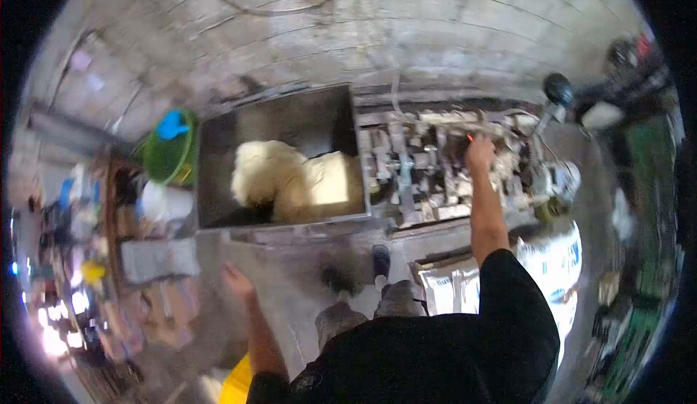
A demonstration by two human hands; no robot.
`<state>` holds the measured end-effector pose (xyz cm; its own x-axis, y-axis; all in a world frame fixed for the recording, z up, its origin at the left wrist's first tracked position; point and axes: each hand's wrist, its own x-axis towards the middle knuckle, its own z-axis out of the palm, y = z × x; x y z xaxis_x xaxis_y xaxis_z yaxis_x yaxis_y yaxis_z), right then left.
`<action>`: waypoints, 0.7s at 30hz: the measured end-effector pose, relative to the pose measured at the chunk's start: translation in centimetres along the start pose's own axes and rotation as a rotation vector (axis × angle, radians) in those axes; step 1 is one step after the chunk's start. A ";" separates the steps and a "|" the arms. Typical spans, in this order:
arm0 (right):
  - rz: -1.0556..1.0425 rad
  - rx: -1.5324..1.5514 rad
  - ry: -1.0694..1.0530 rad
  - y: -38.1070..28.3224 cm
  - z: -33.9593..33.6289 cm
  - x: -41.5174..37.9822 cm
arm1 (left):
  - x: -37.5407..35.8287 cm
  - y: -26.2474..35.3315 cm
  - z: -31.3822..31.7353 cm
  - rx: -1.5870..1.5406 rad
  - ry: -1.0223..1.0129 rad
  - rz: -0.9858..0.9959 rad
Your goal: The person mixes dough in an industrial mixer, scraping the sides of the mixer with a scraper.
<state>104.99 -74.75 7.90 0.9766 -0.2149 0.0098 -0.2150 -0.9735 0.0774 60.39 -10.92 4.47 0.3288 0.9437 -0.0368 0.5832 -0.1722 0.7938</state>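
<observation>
My right hand [479, 154] reaches out over a cluttered rack of blocks and metal parts [428, 168]. Its fingers are drawn together, and a small orange-red thing [470, 138] shows at their tips, too small to name. Low on the left hangs my left hand [238, 280], somewhat blurred, its fingers stretched out and holding nothing. Between the two, a large metal bin [283, 225] stands against the wall. Inside it lie a rounded cream-coloured mass [265, 168] and a paler block with a flat face [330, 177]; neither hand touches them.
A green tub [165, 158] with a blue item [173, 124] stands left of the bin, above a white bucket [167, 204]. Printed white sacks [548, 259] lie beside my right side. Something yellow [237, 382] is near my left elbow. Shelves and clutter line the left.
</observation>
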 end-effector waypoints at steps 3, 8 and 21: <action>0.100 0.113 -0.168 -0.9 1.9 -0.1 | -6.9 -1.4 -2.2 0.046 -0.129 -0.132; 0.142 0.078 -0.170 -1.0 1.9 -0.1 | -10.4 -12.5 -5.4 0.298 -0.346 -0.188; -0.669 0.944 0.309 -36.2 -21.7 -20.0 | -5.1 -13.5 -13.3 0.076 -0.258 -0.393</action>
<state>93.36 -33.55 26.58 0.8291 0.2579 0.4960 0.5425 -0.5856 -0.6023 41.00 -9.64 2.02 0.2401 0.8423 -0.4826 0.7501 0.1546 0.6430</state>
